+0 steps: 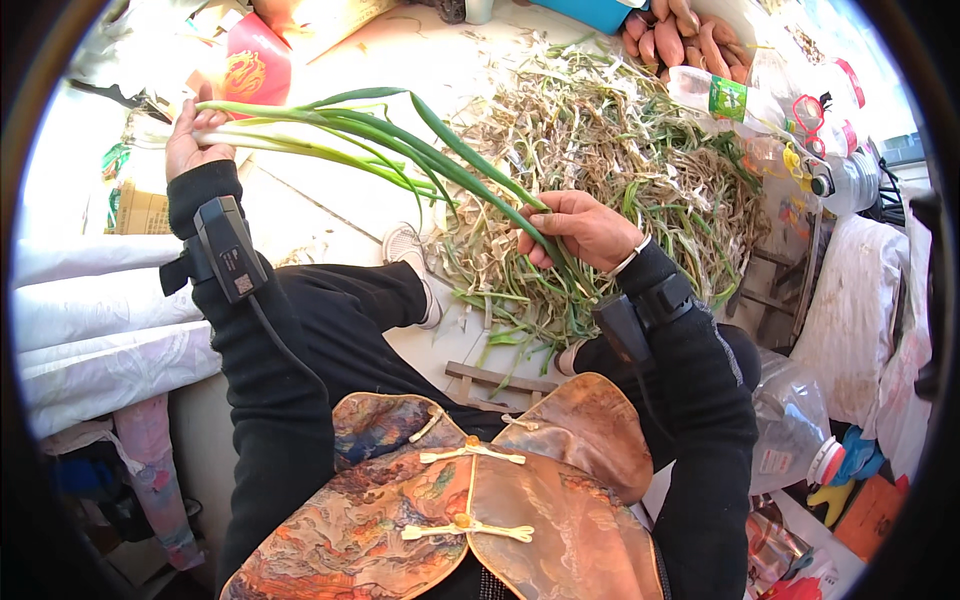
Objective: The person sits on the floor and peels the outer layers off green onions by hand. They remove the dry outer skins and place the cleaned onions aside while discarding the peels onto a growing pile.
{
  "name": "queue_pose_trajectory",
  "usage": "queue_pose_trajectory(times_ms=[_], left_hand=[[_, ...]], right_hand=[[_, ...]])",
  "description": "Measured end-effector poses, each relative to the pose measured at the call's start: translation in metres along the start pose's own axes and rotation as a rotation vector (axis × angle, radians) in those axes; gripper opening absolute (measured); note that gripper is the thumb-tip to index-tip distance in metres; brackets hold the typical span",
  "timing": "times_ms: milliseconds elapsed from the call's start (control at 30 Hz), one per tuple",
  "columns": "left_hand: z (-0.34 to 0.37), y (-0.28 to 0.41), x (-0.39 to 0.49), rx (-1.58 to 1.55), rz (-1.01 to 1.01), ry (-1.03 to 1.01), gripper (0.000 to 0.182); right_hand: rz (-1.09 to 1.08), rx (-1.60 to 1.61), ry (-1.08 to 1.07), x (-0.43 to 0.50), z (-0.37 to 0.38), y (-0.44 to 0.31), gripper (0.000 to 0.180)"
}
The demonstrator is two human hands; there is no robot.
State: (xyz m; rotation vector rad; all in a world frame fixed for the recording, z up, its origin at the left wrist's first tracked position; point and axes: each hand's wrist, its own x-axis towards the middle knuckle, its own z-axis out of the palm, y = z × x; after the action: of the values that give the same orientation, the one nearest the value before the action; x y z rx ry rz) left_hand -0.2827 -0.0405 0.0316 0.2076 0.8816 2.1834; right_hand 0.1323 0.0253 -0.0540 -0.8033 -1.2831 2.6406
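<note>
Stretched between my two hands is a bunch of long green onions (360, 126), roughly level and bending down to the right. My left hand (196, 135) holds the pale stalk ends at the upper left; the root tips there are washed out by glare. Around the dark green leaf ends, my right hand (577, 231) is closed, with leaf tips hanging below it. Beneath and beyond my right hand lies a wide heap of dry and green onion leaves (600, 142) on the floor.
Sweet potatoes (669, 42) lie past the heap beside a blue container (592, 10). Plastic bottles (727, 97) and a large clear jug (789, 420) line the right side. A red box (256, 64) stands upper left. A wooden stool edge (501, 379) shows between my legs.
</note>
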Motion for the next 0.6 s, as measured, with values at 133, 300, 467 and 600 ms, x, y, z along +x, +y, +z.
queue_pose_trajectory(times_ms=[133,300,467,600], left_hand=[[0.007,-0.006,-0.009,0.056,-0.055,-0.045,0.023],[0.013,-0.014,-0.014,0.047,-0.072,-0.117,0.022],[0.011,-0.013,-0.01,0.08,-0.047,-0.076,0.021],[0.01,-0.012,-0.009,0.092,-0.016,-0.05,0.02]], right_hand=[[-0.109,-0.047,0.043,0.001,0.008,-0.003,0.025],[-0.194,-0.167,0.12,0.005,0.021,-0.009,0.023],[-0.37,-0.419,0.215,0.001,0.036,-0.017,0.019],[-0.337,-0.415,0.198,-0.005,0.041,-0.02,0.019]])
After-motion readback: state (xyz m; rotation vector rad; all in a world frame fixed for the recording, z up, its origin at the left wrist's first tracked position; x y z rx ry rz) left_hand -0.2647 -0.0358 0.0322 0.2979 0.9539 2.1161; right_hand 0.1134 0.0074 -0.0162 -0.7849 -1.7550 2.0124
